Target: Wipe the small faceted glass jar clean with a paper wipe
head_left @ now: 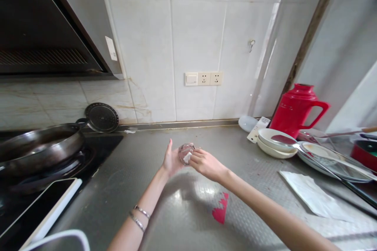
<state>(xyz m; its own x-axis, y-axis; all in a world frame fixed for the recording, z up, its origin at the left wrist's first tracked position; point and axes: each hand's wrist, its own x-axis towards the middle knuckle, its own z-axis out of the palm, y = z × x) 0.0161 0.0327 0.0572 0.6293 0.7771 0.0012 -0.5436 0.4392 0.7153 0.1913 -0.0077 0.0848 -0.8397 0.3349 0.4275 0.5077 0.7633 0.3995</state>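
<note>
A small round clear glass dish (185, 153) is held up above the steel counter; its exact kind is hard to make out. My left hand (172, 160) supports it from the left, thumb pointing up and away from the glass, fingers partly behind it. My right hand (206, 164) comes in from the right, fingers closed on a white tissue (187, 157) that presses against the glass. Part of the tissue is hidden by those fingers. Two bracelets (138, 220) circle my left forearm.
A pan (41, 149) sits on the black stove (107, 143) at left, near a white-edged device (44, 211). At right stand a red thermos (294, 110), stacked bowls (277, 153), plates with utensils, and a white cloth (312, 194). A red patch (220, 211) marks the counter.
</note>
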